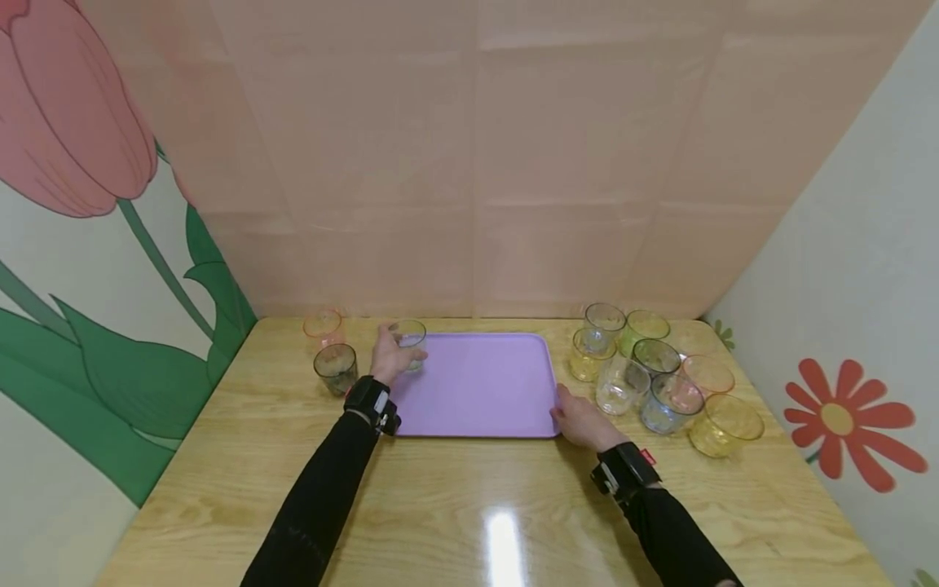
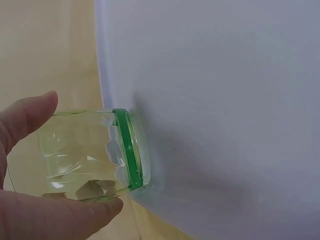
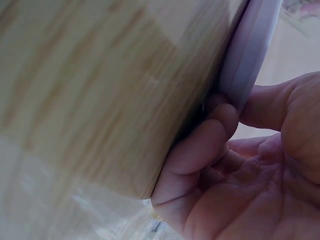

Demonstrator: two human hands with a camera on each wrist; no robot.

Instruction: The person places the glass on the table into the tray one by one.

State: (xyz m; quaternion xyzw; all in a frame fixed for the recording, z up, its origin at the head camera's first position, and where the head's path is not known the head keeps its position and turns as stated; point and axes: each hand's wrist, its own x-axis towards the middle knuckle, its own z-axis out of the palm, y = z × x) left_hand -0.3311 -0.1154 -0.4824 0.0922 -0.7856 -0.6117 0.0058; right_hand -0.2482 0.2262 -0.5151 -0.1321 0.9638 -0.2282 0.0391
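A flat purple tray (image 1: 480, 387) lies on the wooden table. At its back left corner my left hand (image 1: 392, 357) holds a clear glass tumbler (image 1: 414, 334). In the left wrist view the tumbler (image 2: 85, 155) has a pale green tint and a thick green base; thumb and fingers lie on opposite sides of it. Its base is over the tray's edge strip; whether it touches the tray is hard to tell. My right hand (image 1: 583, 418) grips the tray's right edge near the front corner, thumb above and curled fingers at the underside in the right wrist view.
Left of the tray stand a dark grey tumbler (image 1: 337, 371) and a pink one (image 1: 323, 324). Several tinted tumblers crowd the right side, among them a clear one (image 1: 620, 387) close to my right hand and a yellow one (image 1: 725, 428). A back wall (image 1: 469, 204) borders the table.
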